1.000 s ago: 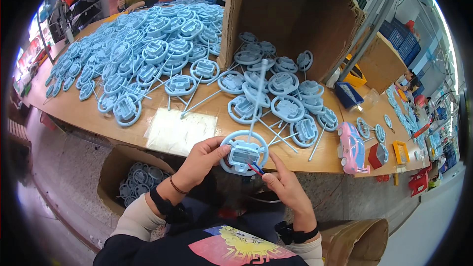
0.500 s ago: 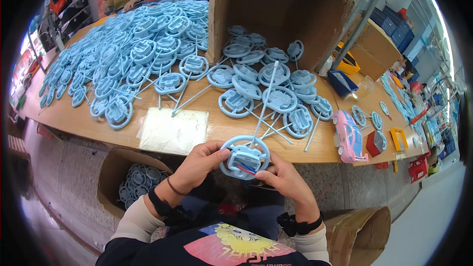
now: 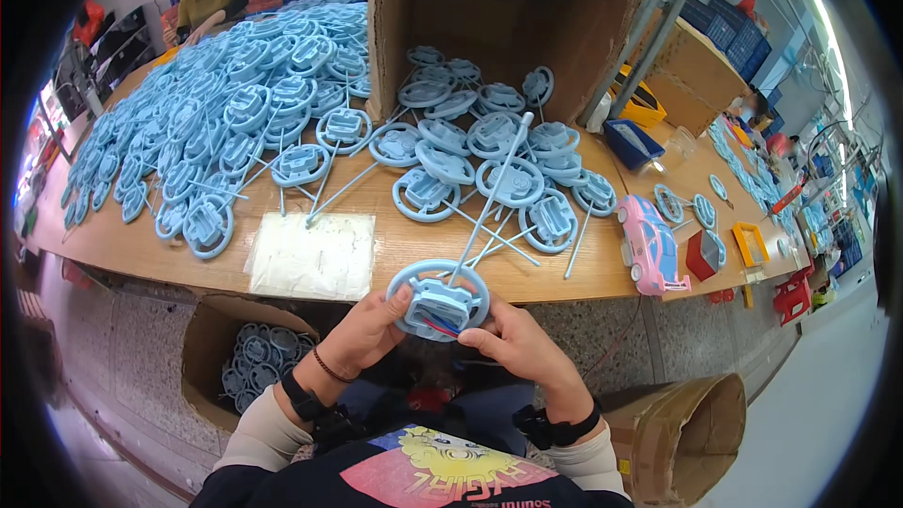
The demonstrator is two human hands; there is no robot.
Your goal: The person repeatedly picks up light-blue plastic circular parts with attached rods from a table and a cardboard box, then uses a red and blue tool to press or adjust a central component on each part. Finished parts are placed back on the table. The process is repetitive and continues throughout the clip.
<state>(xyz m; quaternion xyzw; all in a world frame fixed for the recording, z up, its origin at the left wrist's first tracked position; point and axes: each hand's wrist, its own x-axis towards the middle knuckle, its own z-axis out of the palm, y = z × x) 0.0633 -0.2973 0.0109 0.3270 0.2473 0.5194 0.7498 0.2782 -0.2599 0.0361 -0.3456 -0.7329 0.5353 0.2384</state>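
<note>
Between my hands I hold a light blue toy steering wheel (image 3: 480, 284) over the table's front edge, its long thin stem slanting away from me. The open box-like hub faces me, and red and blue wires (image 3: 440, 325) lie across its lower part. My left hand (image 3: 370, 331) grips the left rim, with its thumb on top. On the other side my right hand (image 3: 523, 342) is closed on the right rim, its thumb tip by the wires. Fingers under the wheel are hidden.
A large heap of similar wheels (image 3: 235, 103) covers the table's left. More wheels (image 3: 451, 150) spill from a cardboard box (image 3: 508, 9). A pink toy car (image 3: 649, 245) stands right. Floor cartons (image 3: 212, 357) (image 3: 677, 433) flank me. A person (image 3: 212, 0) sits beyond the heap.
The whole view has shifted, so the table's things appear further left. The steering wheel in my hands is tilted slightly differently; both hands keep hold of it.
</note>
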